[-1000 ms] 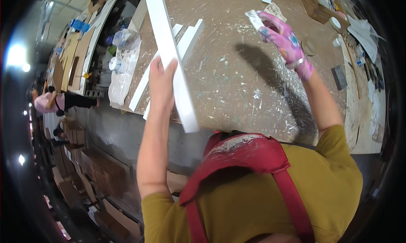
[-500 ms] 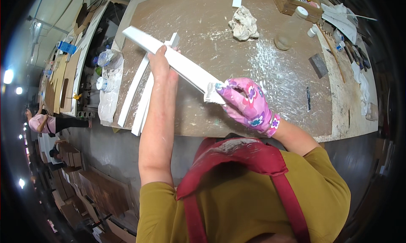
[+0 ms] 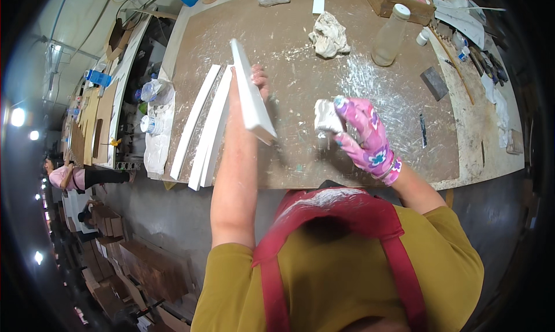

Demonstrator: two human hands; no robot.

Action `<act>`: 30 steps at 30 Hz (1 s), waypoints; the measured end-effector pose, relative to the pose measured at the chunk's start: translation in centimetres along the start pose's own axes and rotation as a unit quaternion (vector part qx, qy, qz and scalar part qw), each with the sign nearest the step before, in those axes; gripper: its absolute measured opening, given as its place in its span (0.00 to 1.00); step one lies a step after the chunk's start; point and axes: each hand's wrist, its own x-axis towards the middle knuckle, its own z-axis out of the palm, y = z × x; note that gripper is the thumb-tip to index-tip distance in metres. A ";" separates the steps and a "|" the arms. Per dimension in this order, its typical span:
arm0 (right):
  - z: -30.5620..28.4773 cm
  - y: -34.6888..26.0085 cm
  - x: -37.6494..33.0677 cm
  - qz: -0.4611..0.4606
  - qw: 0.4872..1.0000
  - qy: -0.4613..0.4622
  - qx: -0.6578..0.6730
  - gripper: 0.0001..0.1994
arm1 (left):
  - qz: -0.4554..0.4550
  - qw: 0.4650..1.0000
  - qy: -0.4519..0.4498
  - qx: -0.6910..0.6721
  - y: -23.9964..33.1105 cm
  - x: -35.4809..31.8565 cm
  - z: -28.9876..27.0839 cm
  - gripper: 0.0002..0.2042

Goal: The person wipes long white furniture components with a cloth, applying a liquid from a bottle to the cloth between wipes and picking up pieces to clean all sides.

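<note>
My bare left hand (image 3: 260, 82) is closed around a white board (image 3: 248, 92), which it holds tilted above the table. Its fingertips show at the board's right edge. In a pink flowered glove, my right hand (image 3: 368, 140) pinches a folded white cloth (image 3: 328, 116) between thumb and fingers. The cloth is apart from the board, a short way to its right. To the left of the held board, a narrow white strip (image 3: 193, 124) and a few white boards (image 3: 213, 132) lie side by side on the table, partly behind my left forearm.
The brown worktable (image 3: 289, 49) is smeared with white. Farther back are a crumpled rag (image 3: 329, 35), a glass bottle (image 3: 390, 37) and a wooden box (image 3: 384, 5). A dark grey block (image 3: 433, 83) lies at the right, near a thin stick (image 3: 454, 66) and several tools.
The cloth in my right hand has come off the board's near end and moved right. My left hand has turned the board from slanting to nearly lengthwise and tipped it on edge.
</note>
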 end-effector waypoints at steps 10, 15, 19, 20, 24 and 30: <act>0.4 -4.0 8.2 -0.199 0.974 -0.110 0.004 0.21 | -0.008 0.999 0.032 -0.006 -6.0 -1.2 -0.1 0.22; 0.6 -3.4 6.3 -0.209 0.967 -0.131 -0.064 0.26 | -0.022 0.997 0.066 -0.021 -5.4 0.3 -0.6 0.17; -0.3 0.1 2.7 -0.248 0.929 -0.236 -0.139 0.22 | 0.015 0.991 0.111 -0.075 -5.2 2.0 1.1 0.15; -0.6 0.7 2.0 -0.226 0.932 -0.253 -0.129 0.20 | 0.028 0.991 0.108 -0.079 -4.8 1.9 1.0 0.15; -2.6 2.7 0.4 -0.106 0.977 -0.088 -0.162 0.19 | 0.217 0.744 0.172 0.609 -4.8 2.7 -3.5 0.22; -0.5 6.3 -1.3 0.218 0.974 -0.033 0.046 0.23 | 0.158 0.532 0.165 0.816 -6.6 0.4 -7.4 0.26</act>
